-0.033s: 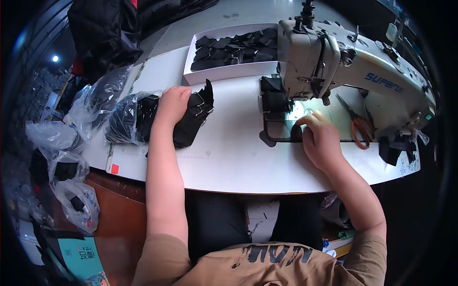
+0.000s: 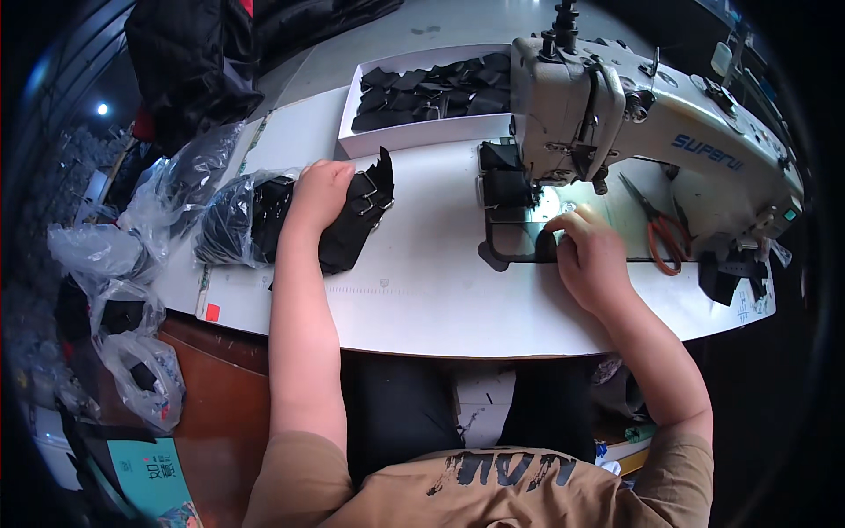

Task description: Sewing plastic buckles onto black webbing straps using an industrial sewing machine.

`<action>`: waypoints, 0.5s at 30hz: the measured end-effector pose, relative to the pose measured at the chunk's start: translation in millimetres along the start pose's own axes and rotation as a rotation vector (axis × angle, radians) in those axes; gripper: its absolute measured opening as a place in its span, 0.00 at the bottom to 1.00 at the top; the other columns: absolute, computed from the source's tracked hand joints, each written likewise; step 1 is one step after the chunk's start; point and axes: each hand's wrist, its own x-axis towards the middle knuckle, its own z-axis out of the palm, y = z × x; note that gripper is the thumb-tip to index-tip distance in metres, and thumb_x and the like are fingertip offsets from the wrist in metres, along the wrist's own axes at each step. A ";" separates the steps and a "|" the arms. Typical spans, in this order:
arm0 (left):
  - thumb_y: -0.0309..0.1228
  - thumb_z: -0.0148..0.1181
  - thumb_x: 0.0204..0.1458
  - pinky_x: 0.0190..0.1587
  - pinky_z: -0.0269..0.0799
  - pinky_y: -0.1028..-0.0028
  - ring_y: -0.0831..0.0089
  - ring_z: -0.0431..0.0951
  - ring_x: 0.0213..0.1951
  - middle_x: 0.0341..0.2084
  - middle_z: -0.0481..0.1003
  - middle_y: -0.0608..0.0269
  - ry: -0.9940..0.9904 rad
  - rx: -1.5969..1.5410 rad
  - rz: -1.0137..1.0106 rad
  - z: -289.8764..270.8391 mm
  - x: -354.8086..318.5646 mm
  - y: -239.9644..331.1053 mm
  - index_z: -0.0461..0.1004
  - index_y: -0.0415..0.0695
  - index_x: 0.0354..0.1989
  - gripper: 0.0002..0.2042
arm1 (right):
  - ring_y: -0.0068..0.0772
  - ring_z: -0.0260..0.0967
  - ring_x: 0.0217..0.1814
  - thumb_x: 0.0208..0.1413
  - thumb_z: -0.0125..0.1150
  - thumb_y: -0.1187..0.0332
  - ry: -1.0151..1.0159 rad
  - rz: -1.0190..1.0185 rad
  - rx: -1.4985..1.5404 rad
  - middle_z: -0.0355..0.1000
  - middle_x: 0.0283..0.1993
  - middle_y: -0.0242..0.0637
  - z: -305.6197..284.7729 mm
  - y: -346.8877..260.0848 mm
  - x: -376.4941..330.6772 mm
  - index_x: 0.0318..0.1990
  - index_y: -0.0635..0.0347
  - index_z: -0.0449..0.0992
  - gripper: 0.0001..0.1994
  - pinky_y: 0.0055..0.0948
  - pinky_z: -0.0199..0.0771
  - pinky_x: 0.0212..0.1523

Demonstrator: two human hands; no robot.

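Note:
My left hand is closed over black fabric straps with metal buckles, at the left of the white sewing table; its fingertips are partly hidden. At the sewing machine, my right hand has thumb and forefinger pinched at a small dark piece in front of the lit needle area. Just left of the needle, a black strap piece with a metal buckle lies on the machine bed. What the needle touches is too small to make out.
Behind the straps stands a white box full of black buckled pieces. Orange-handled scissors lie under the machine arm. Clear plastic bags with black pieces crowd the table's left end. Black scraps sit at the right edge.

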 end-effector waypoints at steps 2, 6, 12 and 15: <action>0.35 0.60 0.60 0.54 0.72 0.66 0.58 0.78 0.47 0.43 0.78 0.49 -0.183 -0.026 -0.025 -2.9 1.5 5.8 0.81 0.39 0.45 0.13 | 0.50 0.70 0.37 0.51 0.49 0.82 0.005 0.010 0.002 0.69 0.36 0.45 0.4 1.6 -1.1 0.37 0.60 0.77 0.11 0.43 0.69 0.37; 0.35 0.62 0.59 0.52 0.72 0.70 0.65 0.78 0.45 0.41 0.78 0.54 -0.243 -0.145 -0.020 -3.0 2.3 2.2 0.80 0.37 0.43 0.13 | 0.50 0.71 0.37 0.52 0.50 0.82 -0.004 0.013 0.009 0.69 0.36 0.45 0.2 0.3 -0.6 0.38 0.60 0.78 0.11 0.43 0.70 0.37; 0.31 0.65 0.57 0.38 0.69 0.80 0.83 0.72 0.32 0.27 0.76 0.70 -0.059 -0.647 -0.176 -16.2 1.7 6.6 0.78 0.37 0.35 0.08 | 0.50 0.71 0.36 0.53 0.50 0.82 -0.023 0.022 -0.021 0.70 0.37 0.45 0.5 -1.7 -0.8 0.38 0.60 0.78 0.11 0.42 0.70 0.37; 0.29 0.65 0.58 0.38 0.69 0.80 0.83 0.73 0.32 0.28 0.77 0.69 0.077 -0.816 -0.165 -22.5 2.4 12.4 0.78 0.37 0.35 0.07 | 0.49 0.71 0.34 0.52 0.50 0.82 0.013 0.010 0.012 0.70 0.37 0.46 1.1 -1.3 -2.4 0.38 0.61 0.78 0.11 0.41 0.70 0.35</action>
